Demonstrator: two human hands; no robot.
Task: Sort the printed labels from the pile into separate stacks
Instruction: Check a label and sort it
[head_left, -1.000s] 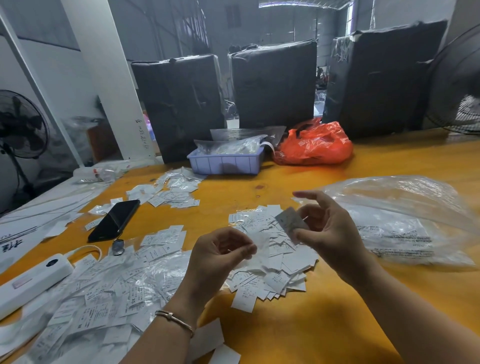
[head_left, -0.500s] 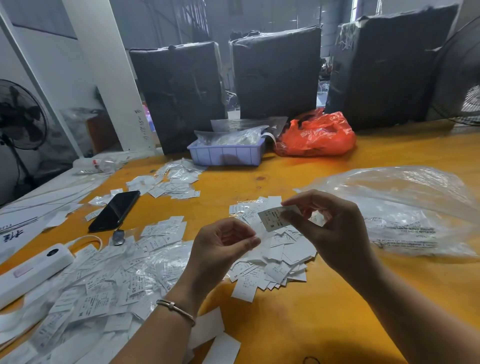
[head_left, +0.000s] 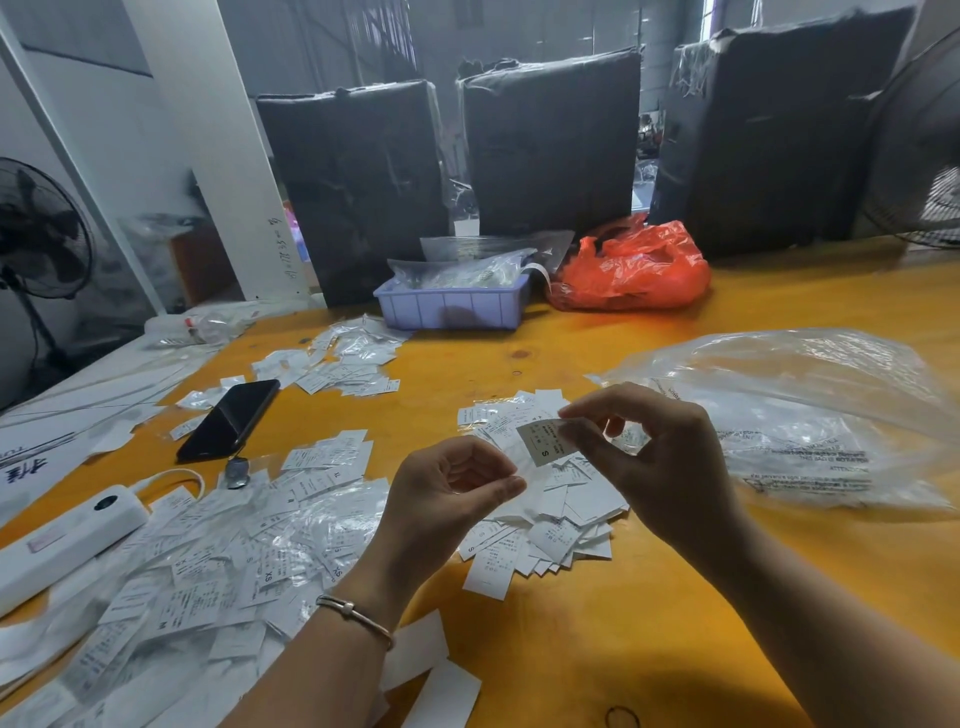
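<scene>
My right hand (head_left: 660, 462) pinches one small white label (head_left: 544, 442) by its right edge, printed side up, with an "S" on it. It hangs just above a heap of labels (head_left: 550, 525) on the orange table (head_left: 597, 639). My left hand (head_left: 447, 499) hovers just left of that label, fingers curled, thumb tip against forefinger; I cannot make out anything between them. A large mixed pile (head_left: 208, 571) of labels and clear sleeves lies at the left. A small stack (head_left: 327, 457) sits beyond it, and another spread (head_left: 343, 364) farther back.
A black phone (head_left: 228, 418) and a white device (head_left: 67, 540) lie at the left. A big clear plastic bag (head_left: 810, 415) fills the right. A lilac tray (head_left: 452, 309), an orange bag (head_left: 628, 270) and black wrapped bales (head_left: 550, 140) stand behind.
My right hand has turned the label so its printed face shows and brought it down and left, closer to my left hand. The left hand has barely moved.
</scene>
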